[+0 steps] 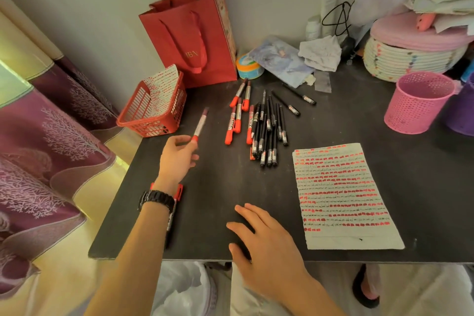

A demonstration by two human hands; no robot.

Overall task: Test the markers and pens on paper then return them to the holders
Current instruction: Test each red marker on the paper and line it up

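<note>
Red-ended grey marker (200,126) is sitting pinched in the left hand (179,156), long axis pointing away from the person; the red slatted plastic basket (154,120) is lying just beyond, leftward (nearer this hand), while the right hand (261,244) is resting flat on the dark tabletop (218,187).

Plain pale wall (102,7) behind dark tabletop (218,182); purple tree-patterned fabric (51,136) with yellow bands at left; warm light.

Soft, warm, dimmish light, brightest through the curtain (64,123) left of the left hand (177,159), whose marker (200,123) is motion-blurred. Faint shadows under the right hand (266,246) — wide-angle bending at the edges.
</note>
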